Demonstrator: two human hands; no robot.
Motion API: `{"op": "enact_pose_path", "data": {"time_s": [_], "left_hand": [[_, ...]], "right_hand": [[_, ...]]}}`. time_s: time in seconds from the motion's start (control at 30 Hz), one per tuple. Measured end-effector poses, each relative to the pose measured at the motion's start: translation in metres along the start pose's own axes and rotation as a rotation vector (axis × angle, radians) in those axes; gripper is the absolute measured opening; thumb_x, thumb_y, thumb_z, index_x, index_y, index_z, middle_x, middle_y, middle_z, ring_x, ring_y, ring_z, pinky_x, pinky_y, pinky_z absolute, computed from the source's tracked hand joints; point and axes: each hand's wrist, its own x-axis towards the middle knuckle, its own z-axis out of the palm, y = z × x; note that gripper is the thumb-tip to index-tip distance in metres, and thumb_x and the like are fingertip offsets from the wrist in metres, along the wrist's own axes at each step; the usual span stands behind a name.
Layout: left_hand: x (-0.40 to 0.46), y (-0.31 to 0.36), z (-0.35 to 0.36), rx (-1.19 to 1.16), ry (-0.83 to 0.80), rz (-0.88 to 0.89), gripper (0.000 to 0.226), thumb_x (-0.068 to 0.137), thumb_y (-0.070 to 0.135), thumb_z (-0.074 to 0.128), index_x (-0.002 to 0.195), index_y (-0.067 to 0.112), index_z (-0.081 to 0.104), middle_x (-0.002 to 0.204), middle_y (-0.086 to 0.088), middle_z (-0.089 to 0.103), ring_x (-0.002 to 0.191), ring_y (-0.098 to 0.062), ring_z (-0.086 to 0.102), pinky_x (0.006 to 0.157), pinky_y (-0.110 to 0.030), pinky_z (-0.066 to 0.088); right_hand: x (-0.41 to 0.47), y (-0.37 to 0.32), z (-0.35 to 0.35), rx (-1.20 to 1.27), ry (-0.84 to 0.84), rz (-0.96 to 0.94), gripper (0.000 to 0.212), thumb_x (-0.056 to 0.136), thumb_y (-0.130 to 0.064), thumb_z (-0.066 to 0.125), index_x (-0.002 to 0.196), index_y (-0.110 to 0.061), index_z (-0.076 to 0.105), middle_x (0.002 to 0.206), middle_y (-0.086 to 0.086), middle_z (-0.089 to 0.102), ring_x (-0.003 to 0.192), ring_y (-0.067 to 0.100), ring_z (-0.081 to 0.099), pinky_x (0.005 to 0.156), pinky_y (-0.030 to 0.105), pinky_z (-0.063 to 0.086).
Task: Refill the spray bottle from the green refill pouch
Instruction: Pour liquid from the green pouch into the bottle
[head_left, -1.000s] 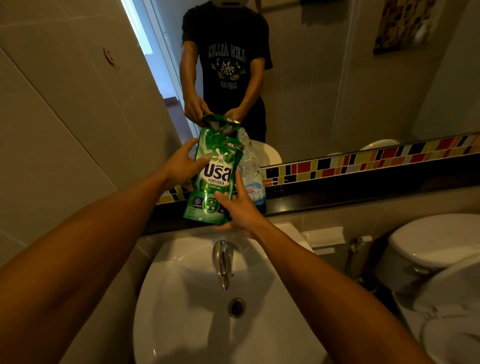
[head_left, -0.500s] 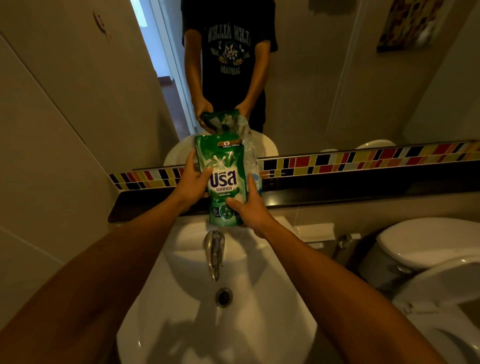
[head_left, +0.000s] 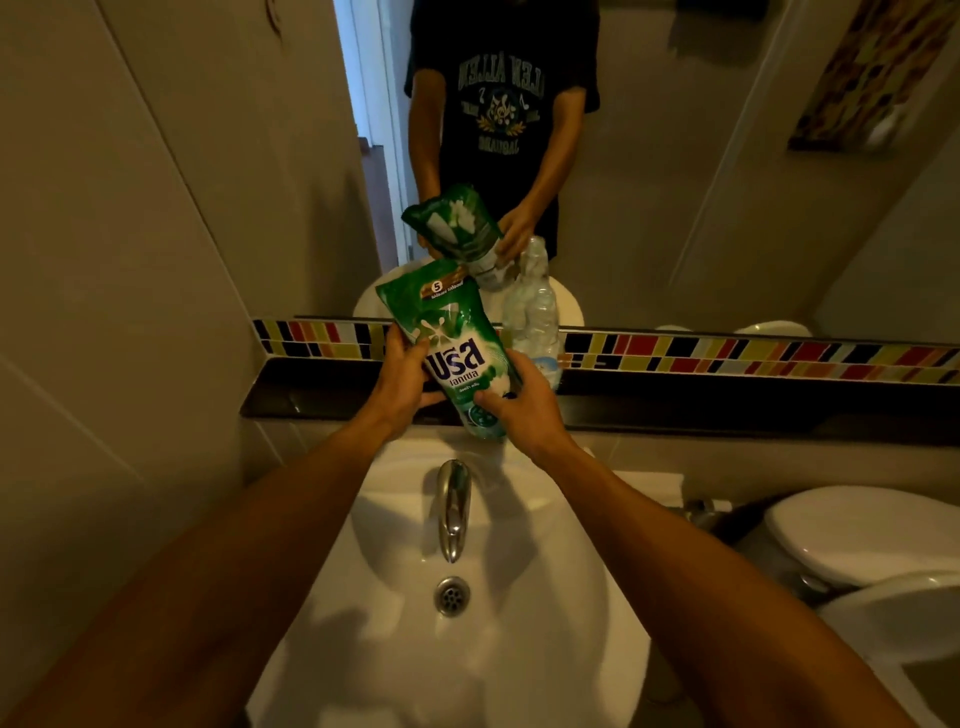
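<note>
Both hands hold the green refill pouch (head_left: 454, 353) in the air above the back rim of the white sink (head_left: 545, 623), in front of the dark shelf (head_left: 727, 410) under the mirror (head_left: 675, 182). The left hand (head_left: 402, 379) grasps the pouch on its left edge, thumb on the printed front and the other fingers behind it. The right hand (head_left: 524, 405) is closed on the lower right corner, thumb on the front near the bottom. Compared with half a second ago, the pouch is no longer upright: its top now leans to the left and its bottom points to the right, toward the right hand. The right hand has also moved from under the pouch to its right side.

Just behind the pouch, on the shelf, stands a clear plastic bottle (head_left: 537, 322), partly hidden by the pouch and the right hand; I cannot tell whether it has a spray head. The pouch does not appear to touch it, but this is not sure.

The camera looks more downward than before, so the tap (head_left: 453, 509) and the drain (head_left: 452, 596) are now nearer the middle of the picture. The coloured tile strip (head_left: 727, 358) runs along the wall, and the toilet (head_left: 857, 535) is at the right.
</note>
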Motion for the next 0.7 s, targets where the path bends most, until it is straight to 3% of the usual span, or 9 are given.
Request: {"op": "enact_pose_path", "data": {"time_s": [0.1,0.27,0.43,0.5,0.57,0.63,0.7], "left_hand": [[-0.002,0.016,-0.023,0.030,0.038,0.051,0.049,0.104,0.026,0.050,0.147,0.038,0.033,0.138,-0.006,0.058,0.120,-0.030,0.061,0.085,-0.056,0.058],[-0.002,0.047,-0.065,0.133,0.112,0.124,0.049,0.106,0.023,0.049,0.151,0.030,0.032,0.123,-0.001,0.058,0.110,-0.021,0.061,0.074,-0.039,0.058],[0.001,0.068,-0.107,0.194,0.129,0.173,0.044,0.106,0.017,0.048,0.143,0.037,0.035,0.122,0.003,0.063,0.096,-0.007,0.067,0.061,-0.029,0.061],[0.006,0.072,-0.125,0.223,0.138,0.215,0.041,0.105,0.015,0.049,0.135,0.041,0.040,0.119,0.005,0.066,0.098,-0.008,0.069,0.070,-0.033,0.064],[0.015,0.073,-0.143,0.272,0.168,0.241,0.040,0.103,0.018,0.052,0.131,0.045,0.044,0.126,-0.002,0.066,0.108,-0.019,0.070,0.082,-0.047,0.063],[0.031,0.066,-0.165,0.335,0.209,0.272,0.040,0.097,0.031,0.057,0.131,0.048,0.047,0.132,-0.008,0.062,0.113,-0.027,0.069,0.085,-0.055,0.060],[0.060,0.048,-0.195,0.380,0.256,0.272,0.053,0.089,0.048,0.064,0.139,0.049,0.044,0.135,-0.011,0.059,0.117,-0.031,0.066,0.087,-0.059,0.058]], "right_hand": [[0.008,-0.009,0.019,0.037,-0.059,-0.019,0.066,0.085,0.004,0.080,0.142,-0.016,0.053,0.127,0.001,0.067,0.112,0.013,0.067,0.092,0.036,0.060],[0.020,-0.022,0.064,0.126,-0.132,0.001,0.076,0.083,-0.003,0.083,0.150,-0.018,0.050,0.132,0.007,0.066,0.110,0.015,0.069,0.090,0.038,0.063],[0.034,-0.028,0.113,0.186,-0.193,0.026,0.069,0.084,-0.002,0.082,0.146,-0.019,0.055,0.130,0.007,0.070,0.115,0.026,0.071,0.095,0.052,0.061],[0.038,-0.030,0.132,0.190,-0.207,0.042,0.066,0.085,-0.001,0.080,0.144,-0.018,0.056,0.127,0.006,0.071,0.115,0.026,0.071,0.096,0.051,0.060],[0.044,-0.031,0.151,0.205,-0.228,0.047,0.058,0.087,0.001,0.078,0.139,-0.017,0.059,0.122,0.003,0.074,0.112,0.024,0.072,0.096,0.051,0.060],[0.050,-0.033,0.167,0.213,-0.238,0.058,0.053,0.088,0.002,0.077,0.134,-0.019,0.060,0.119,0.002,0.074,0.110,0.023,0.072,0.097,0.052,0.060],[0.058,-0.032,0.184,0.222,-0.238,0.066,0.053,0.088,0.002,0.077,0.134,-0.018,0.061,0.122,0.006,0.074,0.112,0.025,0.072,0.098,0.053,0.059]]}}
